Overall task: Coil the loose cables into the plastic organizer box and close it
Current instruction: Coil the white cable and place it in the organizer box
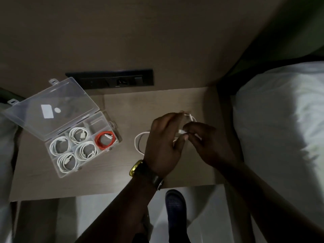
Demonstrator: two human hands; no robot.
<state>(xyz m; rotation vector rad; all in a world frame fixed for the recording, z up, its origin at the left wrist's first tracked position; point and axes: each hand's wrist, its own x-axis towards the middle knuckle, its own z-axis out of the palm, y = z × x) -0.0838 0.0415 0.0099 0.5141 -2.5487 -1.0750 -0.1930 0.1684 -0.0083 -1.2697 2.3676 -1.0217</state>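
A clear plastic organizer box (pixel 112 128) sits at the left of the wooden table, its lid (pixel 52 106) swung open toward the back. Several compartments hold coiled white cables (pixel 82 135), and one holds a coiled orange cable (pixel 104 140). The back right compartment looks empty. Over the table's middle, my left hand (pixel 163 142) and my right hand (pixel 210 146) both grip a loose white cable (pixel 138 141). One loop hangs out to the left of my left hand, and a white plug end shows between my fingertips.
A black socket strip (pixel 112 78) is set in the wall behind the table (pixel 98 179). A bed with white bedding (pixel 284 120) lies close on the right. My foot in a dark shoe (pixel 175 206) stands on the floor below the table's front edge.
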